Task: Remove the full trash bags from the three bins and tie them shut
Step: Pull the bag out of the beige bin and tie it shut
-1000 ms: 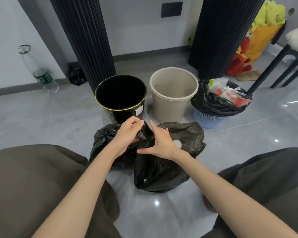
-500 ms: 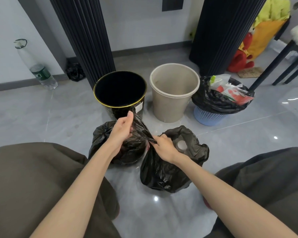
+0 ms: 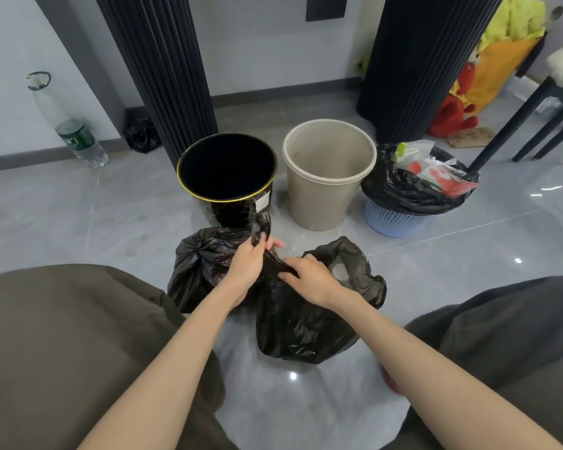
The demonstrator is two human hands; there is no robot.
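Two black trash bags lie on the grey floor in front of me: a knotted left bag (image 3: 202,267) and a right bag (image 3: 306,323) with a loose handle loop. My left hand (image 3: 249,259) grips one twisted handle strip of the right bag and holds it upward. My right hand (image 3: 309,280) pinches the gathered plastic at that bag's neck. Behind them stand a black bin with a gold rim (image 3: 228,177) and a beige bin (image 3: 329,173), both without bags. A blue basket bin (image 3: 394,219) on the right holds a black bag full of trash (image 3: 416,183).
Two dark ribbed columns (image 3: 163,66) rise behind the bins. A plastic bottle (image 3: 75,134) leans on the left wall beside a small black bag (image 3: 142,134). Chair legs (image 3: 533,121) and a colourful plush toy (image 3: 488,76) stand at the right. My knees frame both sides.
My right hand went from spread open over the bag to pinching its neck. My left hand has pulled the handle strip up and twisted it; the bag top is now gathered tighter.
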